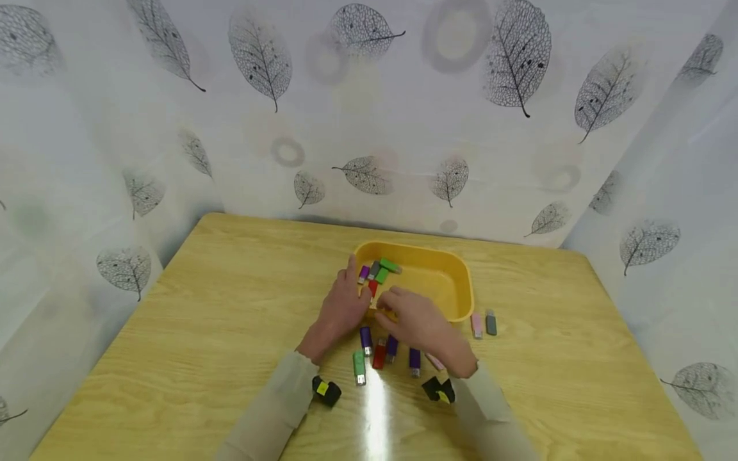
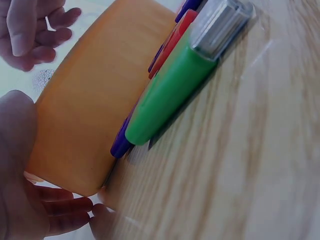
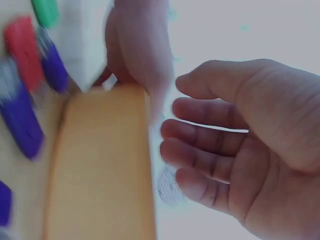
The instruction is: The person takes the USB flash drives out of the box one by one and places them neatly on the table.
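Observation:
A yellow plastic tray (image 1: 466, 282) stands toward the back of the table. My left hand (image 1: 344, 299) holds its near-left corner, the thumb at the rim and the fingers along the outer wall. Over the near rim hovers my right hand (image 1: 416, 320); in the right wrist view its fingers are loosely bent with nothing between them. Inside the tray's left end lie several USB sticks, among them a green one (image 1: 390, 265), a grey one (image 1: 374, 269) and a red one (image 1: 373, 288). In front lie a green USB stick (image 2: 167, 92), a red one (image 1: 379, 355) and several purple ones (image 1: 415, 360).
Right of the tray, a pink USB stick (image 1: 476, 324) and a grey one (image 1: 491, 323) lie side by side. Another pink stick (image 1: 435, 362) is partly hidden by the right wrist. Leaf-patterned curtains (image 1: 369, 128) enclose the wooden table (image 1: 230, 307) at the back and sides.

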`<state>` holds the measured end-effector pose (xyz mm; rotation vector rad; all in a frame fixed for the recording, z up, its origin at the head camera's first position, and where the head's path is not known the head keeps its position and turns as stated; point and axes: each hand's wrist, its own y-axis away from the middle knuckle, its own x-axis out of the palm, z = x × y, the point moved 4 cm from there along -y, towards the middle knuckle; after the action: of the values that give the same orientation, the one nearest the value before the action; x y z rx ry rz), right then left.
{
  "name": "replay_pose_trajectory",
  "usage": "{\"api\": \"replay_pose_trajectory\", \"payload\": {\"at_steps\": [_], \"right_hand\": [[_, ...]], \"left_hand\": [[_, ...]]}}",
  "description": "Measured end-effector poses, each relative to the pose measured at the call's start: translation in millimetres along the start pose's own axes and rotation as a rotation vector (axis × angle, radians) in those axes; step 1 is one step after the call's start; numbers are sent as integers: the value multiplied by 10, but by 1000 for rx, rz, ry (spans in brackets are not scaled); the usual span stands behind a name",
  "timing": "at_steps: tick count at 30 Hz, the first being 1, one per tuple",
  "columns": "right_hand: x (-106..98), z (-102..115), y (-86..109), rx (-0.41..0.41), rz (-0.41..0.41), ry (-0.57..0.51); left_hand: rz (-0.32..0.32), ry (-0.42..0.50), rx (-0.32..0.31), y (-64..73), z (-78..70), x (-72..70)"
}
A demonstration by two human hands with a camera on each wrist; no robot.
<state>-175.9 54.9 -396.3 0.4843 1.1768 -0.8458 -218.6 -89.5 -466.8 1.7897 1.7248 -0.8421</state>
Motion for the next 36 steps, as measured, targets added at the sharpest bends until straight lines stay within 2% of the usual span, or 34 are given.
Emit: {"api": "replay_pose_trajectory", "payload": {"at_steps": [4, 8, 13, 21, 28, 33, 36], "right_hand": [[-148, -189, -62, 50, -98, -27], [-157, -351, -164, 75, -117, -18], [-66, -462, -330, 92, -47, -7], [128, -614, -581, 102, 84, 23], [302, -712, -682, 204, 192, 34], [365, -750, -700, 229, 191, 4], [393, -757, -717, 224, 178, 0]], "left_hand": [[-5, 10, -6, -13, 1, -17], [4, 8, -20, -24, 22, -17], [19, 10, -50, -13, 49, -16], [3, 43, -18, 6, 18, 8], [9, 32, -26, 16, -8, 27], [-11, 20, -1, -16, -26, 14], [-7, 16, -11, -24, -19, 8]]}}
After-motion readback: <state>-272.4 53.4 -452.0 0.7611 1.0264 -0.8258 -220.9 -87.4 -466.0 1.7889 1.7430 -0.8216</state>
